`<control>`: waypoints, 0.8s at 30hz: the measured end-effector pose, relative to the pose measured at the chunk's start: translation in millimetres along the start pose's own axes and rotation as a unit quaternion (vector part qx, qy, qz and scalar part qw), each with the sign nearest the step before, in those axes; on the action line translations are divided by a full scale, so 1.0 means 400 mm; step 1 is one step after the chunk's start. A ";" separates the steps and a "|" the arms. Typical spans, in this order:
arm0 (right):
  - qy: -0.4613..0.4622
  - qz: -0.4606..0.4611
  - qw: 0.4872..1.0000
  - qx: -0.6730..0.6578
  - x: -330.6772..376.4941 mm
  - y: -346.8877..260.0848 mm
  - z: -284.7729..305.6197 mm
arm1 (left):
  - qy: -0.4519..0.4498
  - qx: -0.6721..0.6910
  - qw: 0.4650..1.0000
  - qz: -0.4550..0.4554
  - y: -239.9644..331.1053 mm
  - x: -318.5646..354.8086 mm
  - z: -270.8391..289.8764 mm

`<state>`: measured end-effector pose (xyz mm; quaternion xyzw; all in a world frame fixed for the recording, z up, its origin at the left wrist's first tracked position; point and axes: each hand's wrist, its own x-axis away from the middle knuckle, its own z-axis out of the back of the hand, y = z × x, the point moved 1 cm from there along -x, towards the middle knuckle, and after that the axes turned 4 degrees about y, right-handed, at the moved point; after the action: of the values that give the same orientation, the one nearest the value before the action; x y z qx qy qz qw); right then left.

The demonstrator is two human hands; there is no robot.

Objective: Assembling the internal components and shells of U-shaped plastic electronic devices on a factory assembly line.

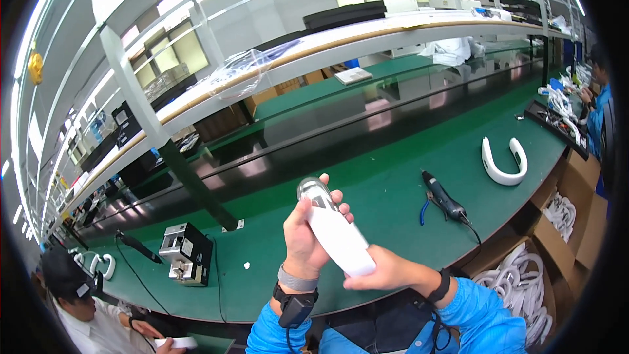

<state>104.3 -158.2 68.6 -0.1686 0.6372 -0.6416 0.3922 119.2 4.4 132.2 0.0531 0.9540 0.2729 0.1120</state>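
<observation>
Over the near edge of the green bench I hold a long white handheld device (337, 239) with a clear, shiny rounded end; its exact kind I cannot make out. My left hand (306, 236) wraps round the clear end, thumb on the near side and fingers showing beyond it. At the lower white end, my right hand (386, 267) grips the device between thumb and fingers. Right of my hands, a black corded electric screwdriver (444, 198) lies on the bench, with blue-handled pliers (425, 210) beside it. Farther right rests a white U-shaped neckband device (504, 164).
A black and silver bench machine (187, 254) stands left, near a post (196, 180). Cardboard boxes (544, 239) at right hold several white neckbands (521, 288). A dark tray (557, 128) sits farther off. A person (98, 318) works at lower left, another (599, 111) at far right.
</observation>
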 end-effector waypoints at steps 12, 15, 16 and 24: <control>0.275 0.156 0.892 0.322 0.088 -0.005 -0.045 | 0.143 -0.035 0.988 -0.042 -0.015 0.034 -0.032; 0.226 0.198 0.883 0.361 0.093 0.003 -0.057 | 0.008 -0.004 0.999 -0.037 0.004 0.075 0.010; 0.201 0.213 0.886 0.360 0.085 0.000 -0.061 | -0.030 0.038 0.998 -0.042 0.016 0.088 0.024; 0.107 0.141 0.958 0.227 0.139 -0.075 -0.017 | -0.052 -0.004 0.998 -0.019 -0.012 0.090 -0.050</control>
<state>55.2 -197.1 80.6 0.0863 0.5300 -0.7220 0.4364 79.2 -4.1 139.3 0.0491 0.9466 0.2716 0.1667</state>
